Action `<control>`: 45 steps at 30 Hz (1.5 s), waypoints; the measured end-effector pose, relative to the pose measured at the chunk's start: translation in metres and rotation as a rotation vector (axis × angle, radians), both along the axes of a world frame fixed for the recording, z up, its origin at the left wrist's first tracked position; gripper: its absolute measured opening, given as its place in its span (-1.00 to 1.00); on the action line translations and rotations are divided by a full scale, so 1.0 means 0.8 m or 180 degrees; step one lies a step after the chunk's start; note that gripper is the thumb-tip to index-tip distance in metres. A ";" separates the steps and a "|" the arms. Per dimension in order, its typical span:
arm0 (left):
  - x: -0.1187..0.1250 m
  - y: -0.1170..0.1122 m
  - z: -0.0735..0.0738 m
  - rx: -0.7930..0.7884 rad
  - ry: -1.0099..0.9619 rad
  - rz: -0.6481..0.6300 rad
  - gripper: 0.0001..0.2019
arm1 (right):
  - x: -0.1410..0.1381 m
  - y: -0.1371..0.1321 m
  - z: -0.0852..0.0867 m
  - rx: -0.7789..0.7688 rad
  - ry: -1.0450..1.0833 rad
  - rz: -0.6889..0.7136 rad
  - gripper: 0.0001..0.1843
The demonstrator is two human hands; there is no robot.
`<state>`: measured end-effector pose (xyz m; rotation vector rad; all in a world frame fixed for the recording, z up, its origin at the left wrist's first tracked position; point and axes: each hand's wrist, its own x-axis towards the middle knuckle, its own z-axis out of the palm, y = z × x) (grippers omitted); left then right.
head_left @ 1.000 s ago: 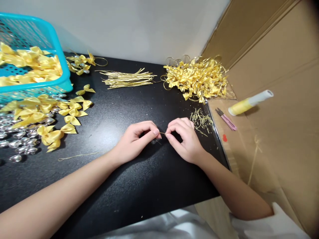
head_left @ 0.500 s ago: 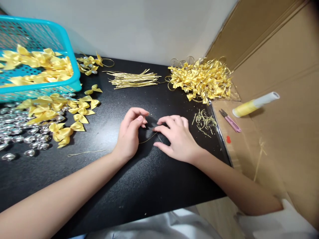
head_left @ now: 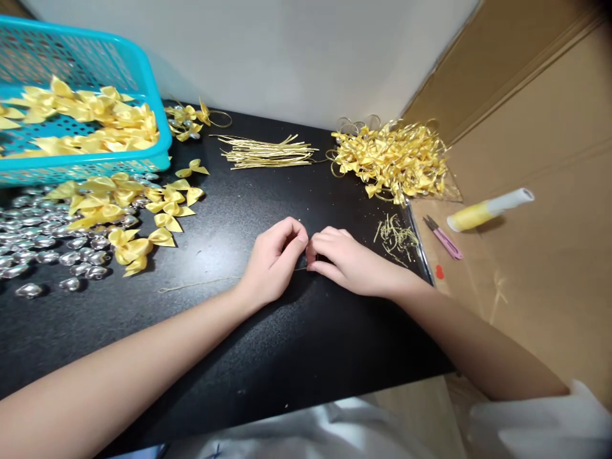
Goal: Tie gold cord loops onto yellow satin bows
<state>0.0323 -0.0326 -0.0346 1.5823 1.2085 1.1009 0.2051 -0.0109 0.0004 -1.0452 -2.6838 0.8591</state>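
My left hand [head_left: 275, 261] and my right hand [head_left: 342, 260] meet fingertip to fingertip just above the black table. Both are pinched closed on a thin gold cord [head_left: 198, 284]. A looped end of the cord lies on the table to the left, and the strand passes beneath my left hand. A short piece shows between the two hands; the fingertips hide the rest. Yellow ribbon bows [head_left: 167, 222] and silvery beads [head_left: 71, 284] are spread left of my left hand.
Back left stands a turquoise basket [head_left: 165, 137] of yellow bows. Cut gold cords [head_left: 270, 153] lie at the back, beside a heap of finished bow loops [head_left: 396, 159]. At right are cord scraps [head_left: 396, 236], pink-handled snips [head_left: 444, 239] and a yellow-white roll [head_left: 490, 210].
My fingers, earlier apart with the cord between them, have closed and come together. The cord's left end has slid right in view, and the whole view has shifted slightly.
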 end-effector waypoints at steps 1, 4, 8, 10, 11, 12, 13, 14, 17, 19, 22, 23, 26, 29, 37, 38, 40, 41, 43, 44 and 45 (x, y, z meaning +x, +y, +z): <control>0.000 -0.001 0.000 0.0004 0.0010 -0.0038 -0.78 | 0.000 0.000 -0.002 -0.0143 0.0156 -0.0078 -0.89; 0.000 -0.003 -0.001 -0.0031 0.0039 -0.0213 -0.75 | 0.002 0.000 -0.007 -0.0659 0.0698 -0.0288 -0.86; 0.000 -0.005 0.000 -0.0244 0.0099 -0.0630 -0.80 | 0.010 0.004 -0.007 -0.1152 0.1062 -0.0453 -0.93; 0.000 -0.004 0.000 -0.0275 0.0158 -0.0730 -0.84 | 0.018 0.004 -0.002 -0.1123 0.0959 -0.0505 -0.96; 0.000 -0.004 0.000 -0.0250 0.0201 -0.0747 -0.85 | 0.022 0.004 0.001 -0.1040 0.0876 -0.0526 -0.93; 0.000 -0.003 0.000 -0.0208 0.0234 -0.0753 -0.87 | 0.026 0.004 0.004 -0.0899 0.0785 -0.0552 -0.91; -0.001 -0.003 0.000 -0.0171 0.0262 -0.0767 -0.88 | 0.030 0.003 0.006 -0.0725 0.0690 -0.0564 -0.89; -0.001 -0.002 -0.001 -0.0143 0.0298 -0.0782 -0.88 | 0.033 0.001 0.008 -0.0524 0.0601 -0.0551 -0.88; 0.000 -0.004 0.000 -0.0056 0.0507 -0.0750 -0.87 | 0.040 -0.007 0.012 0.0109 0.0318 -0.0490 -0.87; 0.001 -0.005 0.001 0.0021 0.0721 -0.0776 -0.88 | 0.042 -0.013 0.010 0.0397 0.0193 -0.0544 -0.84; -0.001 -0.005 0.004 -0.0010 0.0787 -0.0953 -0.75 | 0.041 -0.020 0.002 0.0633 0.0275 -0.0761 -0.84; -0.003 -0.004 0.004 -0.0099 0.0647 -0.0973 -0.70 | 0.039 -0.022 -0.002 0.0680 0.0320 -0.0828 -0.84; -0.008 0.001 0.004 -0.0470 -0.0078 -0.0779 -0.69 | 0.032 -0.026 -0.015 0.0808 0.0317 -0.0884 -0.85; -0.010 0.006 0.005 -0.0734 -0.0502 -0.0505 -0.75 | 0.022 -0.032 -0.024 0.1028 0.0331 -0.0747 -0.83; -0.006 0.001 0.004 -0.0928 -0.0521 -0.0304 -0.78 | 0.017 -0.044 -0.024 0.1516 0.0658 -0.0746 -0.84; -0.006 0.001 0.003 -0.0928 -0.0487 -0.0310 -0.78 | 0.018 -0.044 -0.024 0.1518 0.0686 -0.0748 -0.85; -0.006 0.000 0.002 -0.0860 -0.0380 -0.0350 -0.79 | 0.019 -0.045 -0.022 0.1541 0.0748 -0.0766 -0.86; -0.006 0.001 0.002 -0.0781 -0.0306 -0.0402 -0.80 | 0.020 -0.045 -0.021 0.1564 0.0778 -0.0775 -0.86; -0.005 0.001 0.001 -0.0546 -0.0149 -0.0561 -0.82 | 0.020 -0.046 -0.020 0.1613 0.0823 -0.0783 -0.86; -0.005 0.001 0.001 -0.0415 -0.0080 -0.0653 -0.82 | 0.020 -0.046 -0.020 0.1641 0.0834 -0.0777 -0.85; -0.005 0.001 0.001 -0.0300 -0.0017 -0.0752 -0.82 | 0.020 -0.046 -0.019 0.1671 0.0836 -0.0781 -0.85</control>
